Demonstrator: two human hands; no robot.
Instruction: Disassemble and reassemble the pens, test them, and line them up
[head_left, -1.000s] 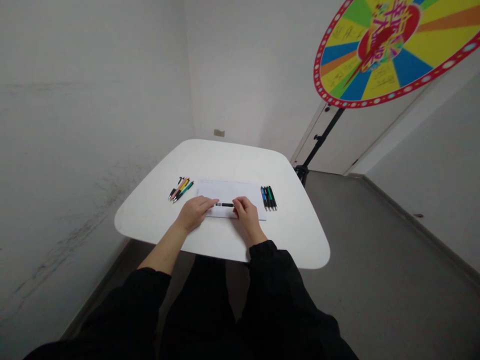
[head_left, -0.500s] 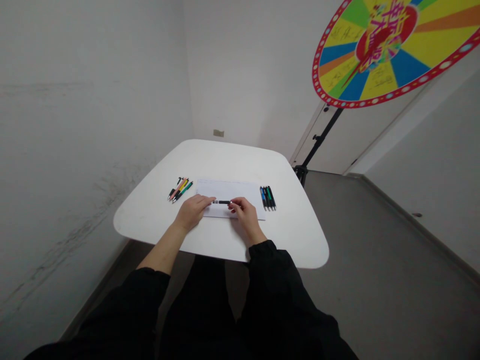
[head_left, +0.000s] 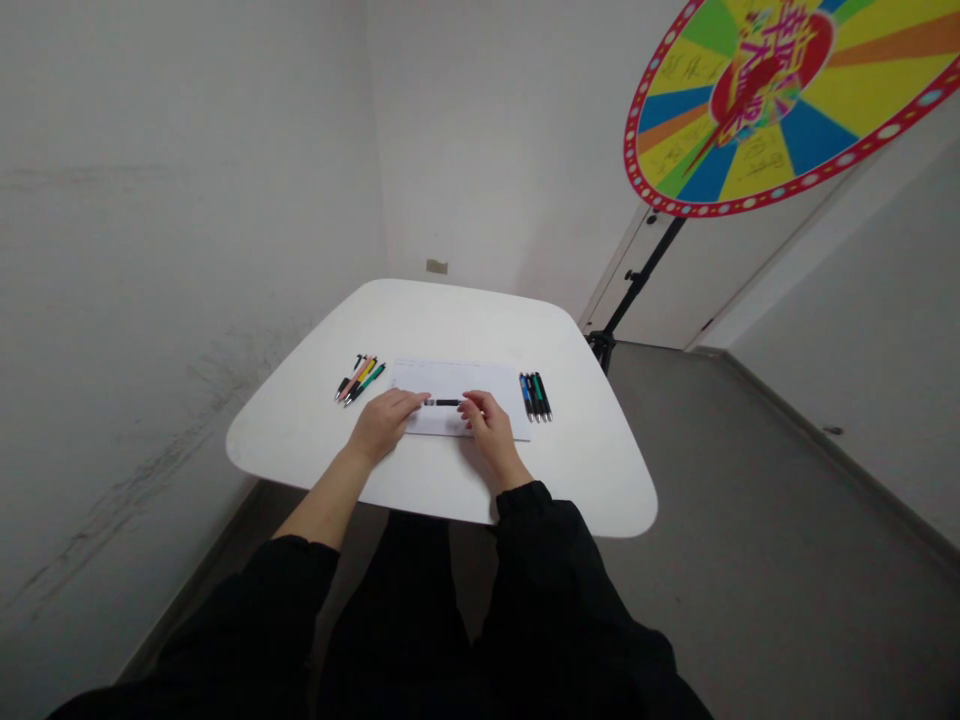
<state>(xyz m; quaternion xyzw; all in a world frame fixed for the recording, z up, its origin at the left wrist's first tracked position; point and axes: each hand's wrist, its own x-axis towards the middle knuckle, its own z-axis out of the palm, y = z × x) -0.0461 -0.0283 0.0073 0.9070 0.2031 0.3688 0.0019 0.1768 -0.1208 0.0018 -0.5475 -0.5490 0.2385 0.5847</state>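
A black-and-clear pen (head_left: 448,403) lies crosswise between my hands, above a sheet of white paper (head_left: 465,376). Its left end is pinched in the fingers of my left hand (head_left: 384,420). My right hand (head_left: 489,422) has thumb and fingertips closed on the other end. To the left lies a loose group of pens (head_left: 362,381), with pink, yellow and green barrels among them. On the right, several dark pens (head_left: 536,397) with blue and green parts are lined up side by side.
The white table (head_left: 465,312) has rounded corners and stands near the left wall. Behind it to the right, a colourful prize wheel (head_left: 750,110) rises on a black stand (head_left: 645,278). A small plate (head_left: 436,267) is on the back wall.
The right fingers have shifted very slightly on the pen's end. Everything else looks the same.
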